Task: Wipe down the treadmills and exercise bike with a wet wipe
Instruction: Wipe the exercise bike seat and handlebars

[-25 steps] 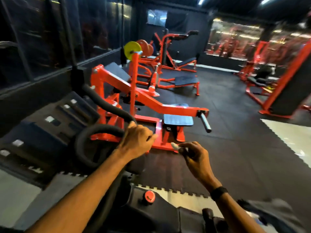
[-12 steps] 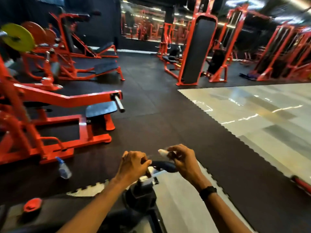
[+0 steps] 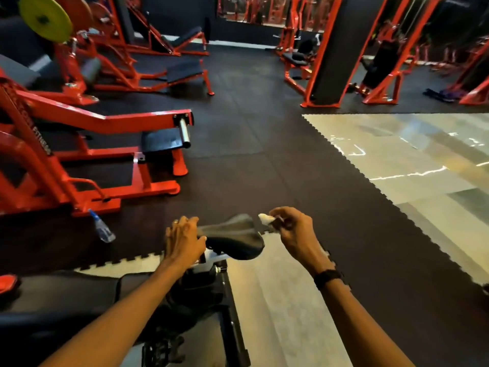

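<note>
Both your hands are at the black saddle (image 3: 232, 235) of the exercise bike (image 3: 211, 292). Your left hand (image 3: 184, 241) grips its narrow end, fingers curled over the top and thumb at its side. Your right hand (image 3: 293, 234) pinches a crumpled white wet wipe (image 3: 265, 219) just beside the wide end, and I cannot tell if it touches. The step seems to be the seat wiping. Next you should bring the wipe down and pass it along the top. A spray bottle (image 3: 102, 227) lies on the dark floor mat (image 3: 264, 154), at the foot of a red machine (image 3: 79, 144).

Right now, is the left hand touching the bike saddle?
Touching. The head view shows the left hand gripping the narrow end of the black bike saddle, thumb on its side.
</note>
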